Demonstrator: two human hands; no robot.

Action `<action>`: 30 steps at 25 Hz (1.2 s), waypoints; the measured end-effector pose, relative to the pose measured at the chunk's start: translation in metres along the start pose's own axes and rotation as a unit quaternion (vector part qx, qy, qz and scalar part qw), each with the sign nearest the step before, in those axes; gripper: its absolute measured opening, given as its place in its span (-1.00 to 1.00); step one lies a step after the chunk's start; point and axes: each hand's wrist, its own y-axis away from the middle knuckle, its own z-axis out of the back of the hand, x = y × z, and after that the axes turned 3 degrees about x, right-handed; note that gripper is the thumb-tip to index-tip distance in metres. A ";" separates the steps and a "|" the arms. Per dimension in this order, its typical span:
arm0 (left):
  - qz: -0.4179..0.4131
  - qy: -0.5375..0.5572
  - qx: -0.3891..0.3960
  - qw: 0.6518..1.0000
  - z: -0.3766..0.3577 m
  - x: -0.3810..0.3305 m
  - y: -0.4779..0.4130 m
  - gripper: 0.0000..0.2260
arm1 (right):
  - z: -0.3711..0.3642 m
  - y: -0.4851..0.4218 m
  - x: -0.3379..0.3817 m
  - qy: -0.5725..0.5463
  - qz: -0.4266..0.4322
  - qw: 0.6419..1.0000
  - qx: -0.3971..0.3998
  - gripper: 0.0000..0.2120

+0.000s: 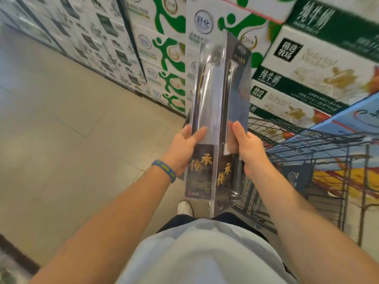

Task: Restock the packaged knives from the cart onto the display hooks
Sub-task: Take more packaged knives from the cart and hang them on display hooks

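Packaged knives point(217, 119) in the head view: two packs held upright, touching edge to edge, in front of the body and just left of the wire cart point(320, 140). The left hand point(184, 148) grips the left pack point(206, 95) at its lower half, thumb pressed on the clear front. The right hand point(249, 153) clamps the right pack point(239, 95) likewise, fingers curled behind.

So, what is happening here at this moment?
A person stands in a shop aisle and holds two packaged knives upright, side by side. The left hand grips the left package near its lower part, and the right hand grips the right package. The wire cart stands at the right, and stacked milk cartons stand behind. No display hooks are in view.
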 end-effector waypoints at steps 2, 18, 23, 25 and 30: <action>-0.022 -0.059 -0.029 0.998 -0.002 0.007 -0.002 -0.41 | 0.011 0.009 -0.006 0.018 -0.003 0.997 -0.070 -0.20; -0.198 -0.233 -0.239 0.922 -0.008 0.023 0.040 -0.28 | 0.126 0.042 0.007 0.059 0.055 0.973 -0.215 -0.36; -0.194 -0.132 -0.255 0.938 -0.070 0.046 0.073 -0.10 | 0.177 0.049 0.010 0.086 0.076 0.985 -0.130 -0.41; -0.201 -0.095 -0.297 0.929 -0.088 0.054 0.089 -0.15 | 0.182 0.047 0.009 0.088 0.095 0.988 -0.081 -0.51; -0.186 -0.020 -0.501 0.845 -0.062 0.096 0.190 -0.57 | 0.116 0.067 -0.006 0.133 0.117 0.980 0.095 -0.33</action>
